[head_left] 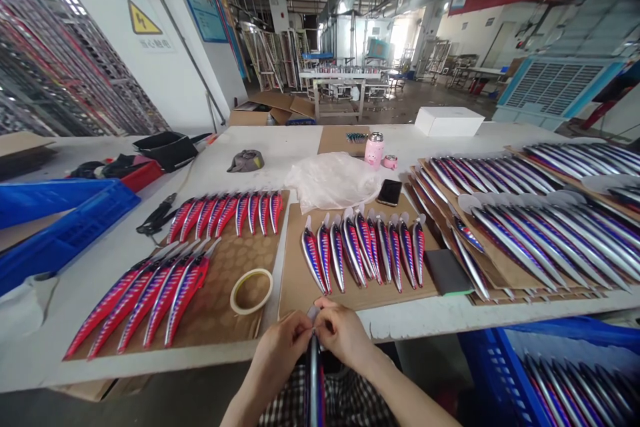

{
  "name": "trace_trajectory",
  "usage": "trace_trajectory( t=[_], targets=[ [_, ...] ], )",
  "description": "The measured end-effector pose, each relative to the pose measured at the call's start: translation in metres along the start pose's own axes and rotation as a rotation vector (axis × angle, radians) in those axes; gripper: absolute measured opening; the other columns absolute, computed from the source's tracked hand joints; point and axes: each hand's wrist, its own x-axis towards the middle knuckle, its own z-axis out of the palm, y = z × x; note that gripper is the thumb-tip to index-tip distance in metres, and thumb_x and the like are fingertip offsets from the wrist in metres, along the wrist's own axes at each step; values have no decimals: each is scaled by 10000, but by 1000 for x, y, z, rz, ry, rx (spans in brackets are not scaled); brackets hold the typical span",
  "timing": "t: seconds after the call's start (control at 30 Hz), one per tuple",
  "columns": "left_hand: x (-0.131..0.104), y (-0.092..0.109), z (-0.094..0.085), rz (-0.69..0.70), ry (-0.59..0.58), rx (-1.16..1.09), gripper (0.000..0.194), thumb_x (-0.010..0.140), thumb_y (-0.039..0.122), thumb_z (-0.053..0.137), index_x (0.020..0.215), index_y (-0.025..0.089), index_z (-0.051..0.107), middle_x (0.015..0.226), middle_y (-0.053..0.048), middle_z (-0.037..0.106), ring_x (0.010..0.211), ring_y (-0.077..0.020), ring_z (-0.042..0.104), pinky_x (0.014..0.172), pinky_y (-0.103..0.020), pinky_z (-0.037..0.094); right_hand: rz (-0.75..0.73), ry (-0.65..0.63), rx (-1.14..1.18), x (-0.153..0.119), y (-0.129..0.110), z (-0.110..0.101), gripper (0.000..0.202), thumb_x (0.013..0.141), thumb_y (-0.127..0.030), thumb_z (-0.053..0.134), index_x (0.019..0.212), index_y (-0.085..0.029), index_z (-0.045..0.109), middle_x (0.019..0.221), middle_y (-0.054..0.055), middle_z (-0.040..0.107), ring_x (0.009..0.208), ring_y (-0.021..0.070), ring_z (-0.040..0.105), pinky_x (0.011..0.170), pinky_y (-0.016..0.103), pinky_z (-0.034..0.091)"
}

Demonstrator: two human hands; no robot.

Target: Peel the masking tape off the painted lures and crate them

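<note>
At the table's front edge my left hand (286,341) and my right hand (343,331) meet, fingers pinched together at the upper end of a silver fishing lure (314,380). The lure points down toward my lap, with its clear lip between my fingertips. Just beyond my hands, a row of purple, red and silver lures (353,247) lies on a cardboard sheet (300,293). To the left, red and purple lures (145,293) rest on another cardboard sheet beside a roll of tape (251,291).
A plastic bag (333,180), pink bottle (374,149) and phone (389,192) sit behind the middle row. Stacked lures on cardboard (535,233) cover the right side. Blue crates stand at the left (65,233) and lower right (493,367).
</note>
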Motion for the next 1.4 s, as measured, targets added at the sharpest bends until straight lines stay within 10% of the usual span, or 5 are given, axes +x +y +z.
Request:
trace_trajectory(
  t=[0.33,0.67,0.83,1.03,1.4],
  targets=[
    [-7,-8,12,66,325,-133,116,780,304,580,847,239,648,987,-35,567,760,-168,589,685,-268,489,-107,49,107,-5,2,3,220,732,18,548,675,-188,603,919,1,614,797,123,603,713,183,408],
    [-15,-6,12,175,218,-87,193,883,299,496,835,235,672,956,-54,580,887,-191,594,791,-298,488,-9,77,98,-5,3,4,194,746,-19,565,724,-195,643,1008,20,654,836,149,631,755,220,441],
    [-13,-5,15,179,232,-72,201,894,301,477,829,237,656,958,-52,568,883,-187,588,801,-298,482,46,23,73,-5,1,-1,399,752,-28,588,1106,-211,617,1346,91,529,914,177,643,893,298,458],
    [-15,-8,18,168,261,-76,185,891,291,475,802,231,626,950,-40,567,880,-179,581,776,-264,475,68,-14,68,-4,-4,-7,146,757,-42,627,699,-177,634,1101,51,642,914,175,635,819,256,456],
    [-17,-5,14,174,263,-100,196,889,291,476,769,216,611,904,-38,582,853,-177,585,758,-261,474,3,-20,170,1,-5,-11,227,844,-56,514,774,-189,684,950,8,647,887,141,618,799,215,430]
  ],
)
